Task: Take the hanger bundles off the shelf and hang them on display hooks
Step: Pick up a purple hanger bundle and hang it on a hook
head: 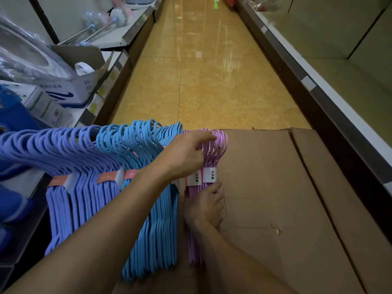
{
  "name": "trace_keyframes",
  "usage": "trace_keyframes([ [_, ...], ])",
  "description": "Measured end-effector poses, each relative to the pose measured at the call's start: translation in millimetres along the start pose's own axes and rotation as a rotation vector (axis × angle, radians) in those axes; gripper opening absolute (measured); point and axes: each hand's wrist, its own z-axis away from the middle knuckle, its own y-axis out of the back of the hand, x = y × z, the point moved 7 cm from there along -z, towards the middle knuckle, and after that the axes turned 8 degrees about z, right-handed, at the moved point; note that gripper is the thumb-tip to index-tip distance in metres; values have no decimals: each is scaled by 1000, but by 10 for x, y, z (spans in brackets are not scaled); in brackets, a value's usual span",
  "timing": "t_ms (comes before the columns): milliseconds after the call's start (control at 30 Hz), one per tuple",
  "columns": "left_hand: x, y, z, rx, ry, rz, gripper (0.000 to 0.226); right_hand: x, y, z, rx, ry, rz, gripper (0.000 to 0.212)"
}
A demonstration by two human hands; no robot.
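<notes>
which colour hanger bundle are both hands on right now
The pink-purple hanger bundle, rightmost, lying on the cardboard box. The left hand grips its hooks and the right hand holds its lower part. The light blue bundles and periwinkle bundles are ungripped.

Left hand (186, 151) at centre, fingers curled over hooks of pink hanger bundle (210, 162). Right hand (204, 205) toward 6 o'clock, gripping the bundle's lower part. Light-blue bundles (152, 187), then purple bundles (70, 166), toward 9 o'clock; cardboard box (275, 187) toward 3 o'clock.

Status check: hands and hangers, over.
Left hand grips pink plastic hanger bundle hooks. Right hand holds its lower part. Bundle lies on brown cardboard box.
</notes>
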Motion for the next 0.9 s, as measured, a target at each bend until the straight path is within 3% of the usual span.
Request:
trace_keyframes([
  [67,-40,100,16,73,30,68,59,27,74,-44,27,33,47,86],
  [267,-192,314,60,227,165,310,47,145,441,-193,93,46,71,67],
  [567,-167,277,183,171,245,271,35,301,1160,-396,163,179,133,58],
  [733,-98,301,281,139,269,285,31,336,1604,-420,151,231,41,55],
  [900,-93,316,263,179,368,428,41,262,2127,-275,118,353,-165,51],
])
